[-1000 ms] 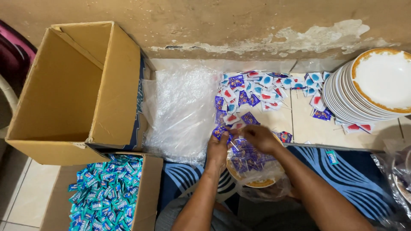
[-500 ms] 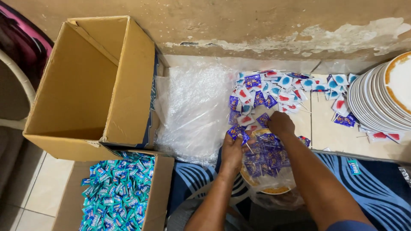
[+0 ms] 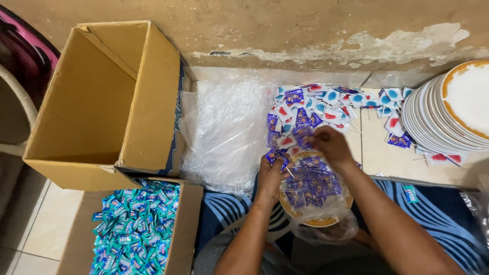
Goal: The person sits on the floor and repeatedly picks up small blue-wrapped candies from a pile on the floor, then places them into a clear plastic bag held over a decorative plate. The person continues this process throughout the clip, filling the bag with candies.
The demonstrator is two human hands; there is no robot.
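My left hand (image 3: 269,172) pinches a small blue sachet at the left rim of a gold-rimmed plate (image 3: 317,221) that sits in a clear plastic bag on my lap. Several blue sachets (image 3: 310,184) lie piled on that plate. Just above the plate, my right hand (image 3: 330,144) holds another blue sachet over it. A spread of blue, red and white sachets (image 3: 326,107) covers the floor tiles right behind both hands.
An open empty cardboard box (image 3: 97,97) stands at the left. Below it a smaller box (image 3: 179,229) holds several teal sachets. Clear plastic sheet (image 3: 224,127) lies between. A stack of white plates (image 3: 448,117) is at the right, the wall behind.
The view has shifted left and down, so the plate stack sits nearer the right edge. My right hand has risen slightly from the plate with a sachet. My left hand stays at the rim.
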